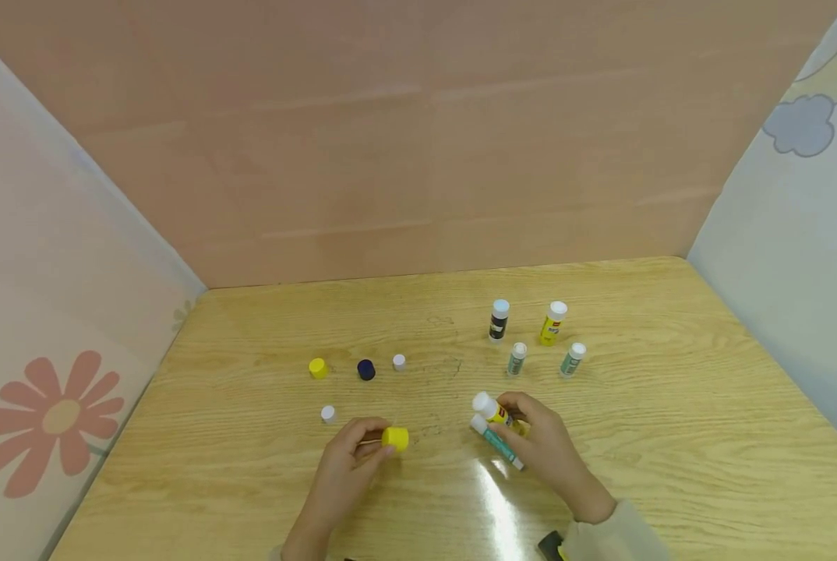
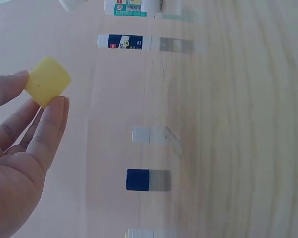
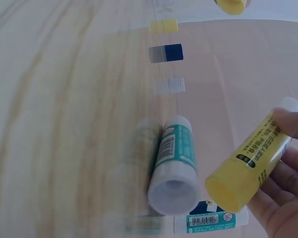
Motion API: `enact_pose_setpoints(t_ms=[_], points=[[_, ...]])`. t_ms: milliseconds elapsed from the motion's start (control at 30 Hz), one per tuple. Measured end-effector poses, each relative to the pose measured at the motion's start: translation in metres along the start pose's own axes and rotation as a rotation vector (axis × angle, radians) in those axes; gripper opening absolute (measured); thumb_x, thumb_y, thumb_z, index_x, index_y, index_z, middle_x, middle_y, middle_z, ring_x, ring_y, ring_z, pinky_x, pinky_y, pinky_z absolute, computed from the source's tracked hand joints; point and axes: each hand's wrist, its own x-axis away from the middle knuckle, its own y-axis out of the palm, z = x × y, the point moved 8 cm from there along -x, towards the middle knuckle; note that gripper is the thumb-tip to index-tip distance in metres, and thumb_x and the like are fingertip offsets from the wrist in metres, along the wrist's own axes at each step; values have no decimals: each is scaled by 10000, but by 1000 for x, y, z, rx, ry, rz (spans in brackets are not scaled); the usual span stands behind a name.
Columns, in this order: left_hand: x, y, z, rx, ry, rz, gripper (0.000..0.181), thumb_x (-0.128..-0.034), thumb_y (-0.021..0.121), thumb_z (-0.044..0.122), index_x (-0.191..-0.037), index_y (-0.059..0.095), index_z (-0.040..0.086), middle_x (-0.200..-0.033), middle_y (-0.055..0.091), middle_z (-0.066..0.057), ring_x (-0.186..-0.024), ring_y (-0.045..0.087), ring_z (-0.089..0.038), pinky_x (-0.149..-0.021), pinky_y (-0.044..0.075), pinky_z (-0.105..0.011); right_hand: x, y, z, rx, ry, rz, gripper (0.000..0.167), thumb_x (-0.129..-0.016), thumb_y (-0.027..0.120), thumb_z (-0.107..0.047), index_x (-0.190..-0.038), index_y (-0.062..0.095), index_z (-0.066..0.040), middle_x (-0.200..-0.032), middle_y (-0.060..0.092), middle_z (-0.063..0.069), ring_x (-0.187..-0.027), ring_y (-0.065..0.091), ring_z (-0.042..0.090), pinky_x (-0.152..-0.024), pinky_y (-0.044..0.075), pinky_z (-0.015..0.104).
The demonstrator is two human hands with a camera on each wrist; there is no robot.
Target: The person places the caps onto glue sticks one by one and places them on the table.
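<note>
Beside that lying teal glue stick (image 1: 500, 445), the right hand (image 1: 546, 444) grips a yellow glue stick (image 3: 253, 156); left of it, the left hand (image 1: 344, 471) pinches a yellow cap (image 1: 396, 439).

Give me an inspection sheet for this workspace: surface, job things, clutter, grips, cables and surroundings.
Surface: wood-grain table, with faint dark marks and glare.
Job's things: held yellow cap; held yellow glue stick; teal-labelled glue stick, lying; four upright glue sticks; four loose caps on the left.
Clutter: black-and-yellow object by the right sleeve, only partly visible, unidentifiable.
Grips: left grip pinches the yellow cap; right grip holds the yellow glue stick.
Cables: nothing seen.
Surroundings: brownish backdrop; flower-patterned left panel; cloud-patterned right panel.
</note>
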Motion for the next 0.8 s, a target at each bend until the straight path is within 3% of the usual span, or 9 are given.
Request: enact_pose_setpoints(t_ms=[200,567,800], points=[[0,2,4,1,11,-2,303,-804,597,78,-1067,513,-47,-1033,512,-101,-930,533,-195,-784,446,-204,0,0,-4,-5,-59,15,306,-653,712,7,-922,566,30,-896,595,66,-790,582,197,-700,492,324],[-4,7,11,7,92,-26,290,-799,597,51,-1055,514,-57,-1032,511,-107,-927,535,-205,-784,449,-214,1,6,-5,-44,-25,-18,293,-649,710,12,-903,566,-9,-912,597,50,-815,583,213,-710,490,333],[-5,10,10,16,87,-34,276,-797,602,56,-1044,528,-43,-1016,517,-100,-923,538,-197,-779,453,-218,2,8,-8,-42,-61,-26,285,-644,717,-6,-887,570,-37,-894,600,25,-814,585,200,-721,487,334]])
